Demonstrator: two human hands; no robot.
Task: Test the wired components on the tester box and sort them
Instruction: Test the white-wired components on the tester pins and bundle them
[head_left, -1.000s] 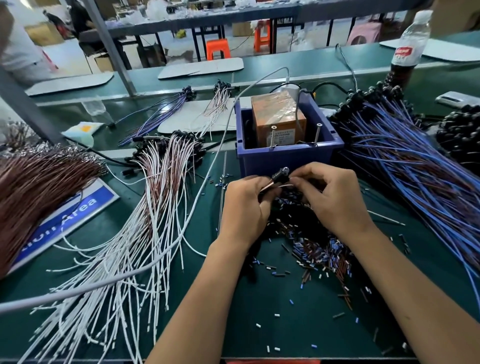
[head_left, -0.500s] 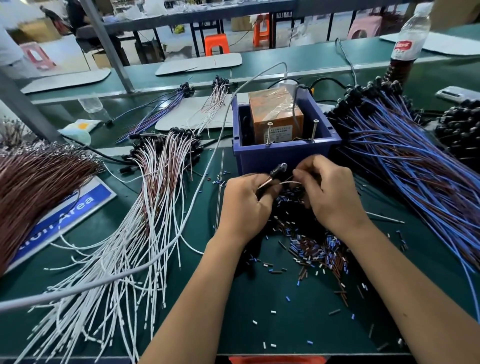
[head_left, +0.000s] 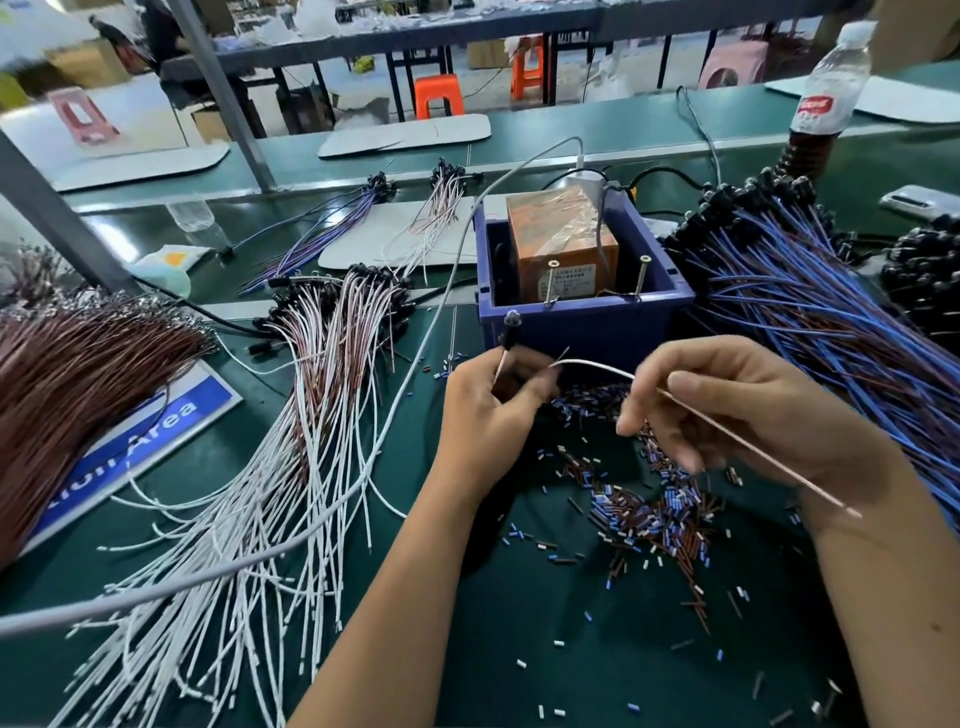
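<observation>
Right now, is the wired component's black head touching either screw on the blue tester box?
Apart. In the head view the black head, held up by the left hand, sits in front of the blue tester box wall, with clear space to both screws, which stand inside it.

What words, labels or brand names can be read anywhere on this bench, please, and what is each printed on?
"...tion Area": white letters on the blue sign, its start hidden under the brown wires.
Red label on the bottle: white brand lettering, too blurred to read.
White label on the orange tester box: print too small to read.
</observation>
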